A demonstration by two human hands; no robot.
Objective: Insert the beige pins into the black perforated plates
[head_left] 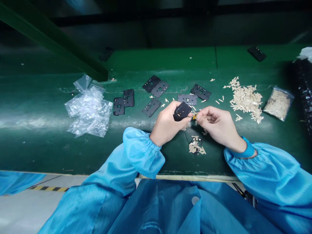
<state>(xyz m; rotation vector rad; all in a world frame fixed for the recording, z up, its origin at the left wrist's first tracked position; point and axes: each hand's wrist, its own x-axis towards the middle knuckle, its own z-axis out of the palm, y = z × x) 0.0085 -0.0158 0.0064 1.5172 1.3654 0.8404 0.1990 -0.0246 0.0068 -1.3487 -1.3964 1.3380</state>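
The left hand (167, 123) is closed around a black plate (181, 111), holding it up above the green workbench (156, 61). The right hand (216, 125) pinches a tiny yellow piece (194, 116) in its fingertips (198, 119), just beside the plate's edge. More black plates (201, 92) lie just ahead, between a heap of beige strips (246, 99) and a crumpled clear plastic bag (89, 109).

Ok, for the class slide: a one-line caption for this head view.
Left hand holds a black perforated plate while right hand pinches a small yellow piece above a green workbench.
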